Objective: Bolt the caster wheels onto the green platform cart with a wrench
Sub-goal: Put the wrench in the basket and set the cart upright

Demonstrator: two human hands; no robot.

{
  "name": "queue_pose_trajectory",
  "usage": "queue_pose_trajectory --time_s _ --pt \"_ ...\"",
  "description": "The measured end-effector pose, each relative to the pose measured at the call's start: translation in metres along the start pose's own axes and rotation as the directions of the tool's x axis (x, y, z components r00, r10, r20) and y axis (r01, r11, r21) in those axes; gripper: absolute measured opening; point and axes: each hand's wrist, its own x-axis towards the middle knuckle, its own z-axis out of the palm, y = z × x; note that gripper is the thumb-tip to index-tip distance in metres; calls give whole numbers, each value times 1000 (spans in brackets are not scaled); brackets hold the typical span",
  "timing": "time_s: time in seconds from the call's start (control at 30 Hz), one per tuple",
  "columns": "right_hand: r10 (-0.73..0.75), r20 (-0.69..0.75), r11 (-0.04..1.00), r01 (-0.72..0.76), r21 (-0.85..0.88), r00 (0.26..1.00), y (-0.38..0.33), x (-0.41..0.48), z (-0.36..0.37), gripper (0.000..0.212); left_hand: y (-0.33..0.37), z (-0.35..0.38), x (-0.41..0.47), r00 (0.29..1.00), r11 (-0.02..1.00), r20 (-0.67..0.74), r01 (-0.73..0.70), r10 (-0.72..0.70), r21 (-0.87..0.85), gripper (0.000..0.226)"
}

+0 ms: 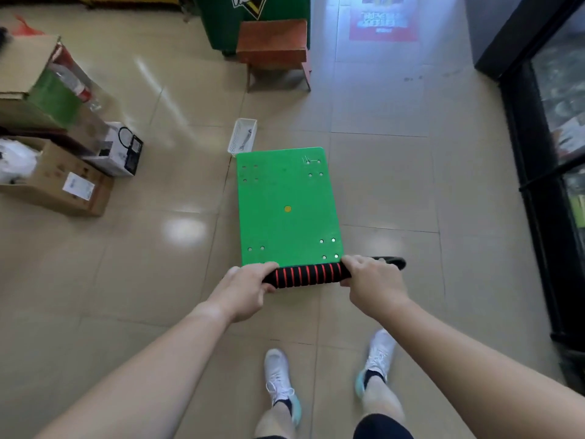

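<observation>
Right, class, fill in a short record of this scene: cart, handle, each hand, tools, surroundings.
cart: flat green platform cart, deck up on the tiled floor
handle: black foam grip with red stripes
left hand: grips the handle's left end
right hand: grips its right end
tools: white plastic basket holding a metal tool, beside the cart's far left corner
surroundings: brown wooden stool, cardboard boxes

Bright indoor light, glare patches on glossy floor tiles [183, 231], soft blur, wide-angle edge bending
</observation>
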Motion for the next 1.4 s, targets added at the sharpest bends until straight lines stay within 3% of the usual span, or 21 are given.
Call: queue_pose_trajectory --time_s 0.2,0.47,0.63,0.8,0.9,0.97,1.17,1.4 --pt "-10 62 1000 11 -9 998 -88 16 21 16 -84 -12 -14 997 994 59 56 -51 -96 41" --pt "18 132 999 -14 -33 991 -113 3 24 23 -121 -5 -16 995 995 24 -97 97 27 51" --pt "30 173 999 -25 -32 985 -126 -12 31 25 -135 -3 -21 980 979 84 -187 180 82 46" --pt "-8 235 998 -5 55 972 -112 -23 35 33 -135 3 -27 974 972 80 -217 210 93 46" --pt "0 311 978 -65 197 950 -94 -28 26 29 -129 4 -32 974 969 60 -225 220 101 46" --pt "-1 333 980 -64 186 943 -88 -27 21 25 -122 5 -34 976 968 27 -218 216 122 45" --pt "36 302 987 -82 141 953 -74 -36 21 19 -101 17 -35 983 974 15 -184 183 129 49" --pt "113 192 958 -158 240 975 -24 -51 30 26 -54 17 -1 977 979 114 -189 179 76 42"
